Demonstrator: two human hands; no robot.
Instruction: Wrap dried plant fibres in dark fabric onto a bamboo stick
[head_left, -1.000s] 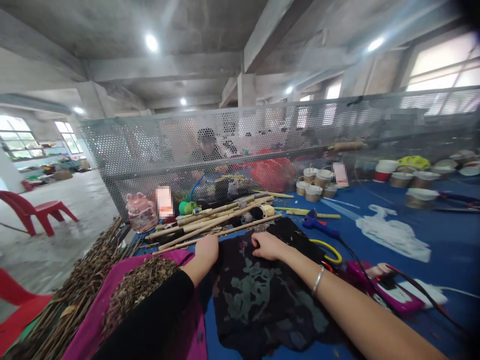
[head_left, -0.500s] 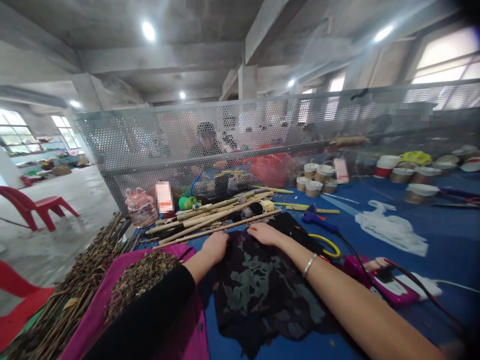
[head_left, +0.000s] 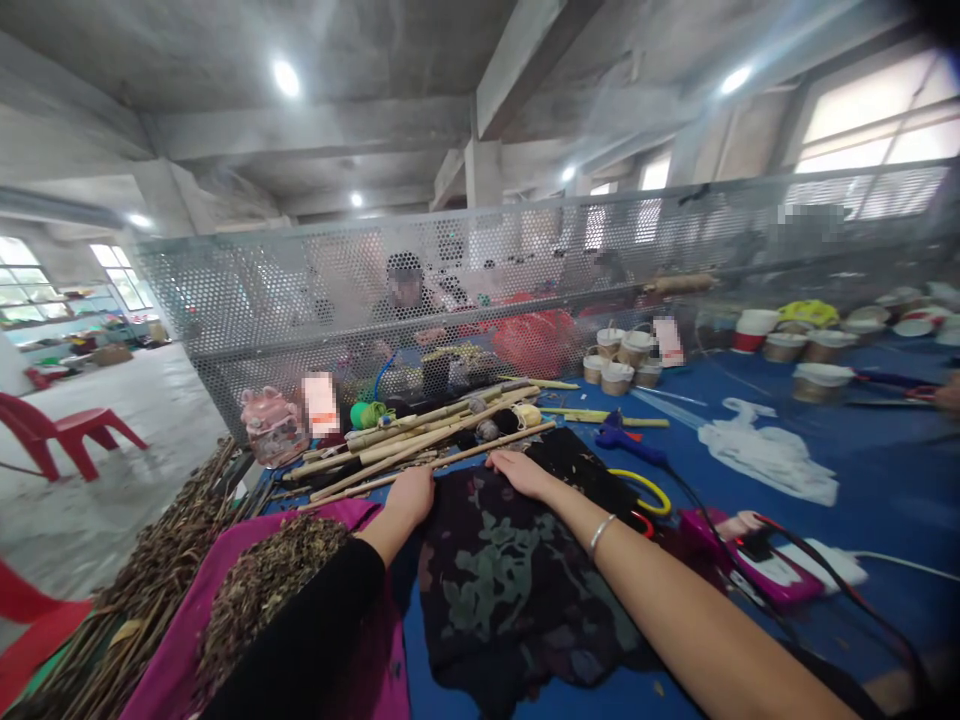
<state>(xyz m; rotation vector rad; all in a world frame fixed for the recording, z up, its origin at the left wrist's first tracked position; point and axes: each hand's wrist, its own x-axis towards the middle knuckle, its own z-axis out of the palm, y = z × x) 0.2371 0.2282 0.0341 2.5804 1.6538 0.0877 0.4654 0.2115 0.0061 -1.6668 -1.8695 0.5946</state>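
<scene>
A dark floral-patterned cloth (head_left: 499,580) lies spread over the blue table (head_left: 750,640), its ragged near edge toward me. My left hand (head_left: 412,497) grips the cloth's far left corner, fingers curled round it. At the far edge, a little to the right, my right hand (head_left: 519,472) pinches the same cloth, its fingertips partly hidden. Just beyond both hands lie several wooden sticks (head_left: 420,450). Behind my right wrist is a black cloth (head_left: 574,465) with bits scattered on it.
Dried plant matter (head_left: 274,575) is heaped on a magenta cloth (head_left: 382,640) at left. A blue glue gun (head_left: 630,440), scissors with yellow handle (head_left: 652,490), a white plastic bag (head_left: 769,450) and paper cups (head_left: 616,376) stand right. A perforated metal screen (head_left: 315,290) separates me from a person (head_left: 405,290).
The view has shifted slightly, so most things sit a little further left. Both hands keep hold of the cloth's far edge, and the cloth's near edge hangs a little differently.
</scene>
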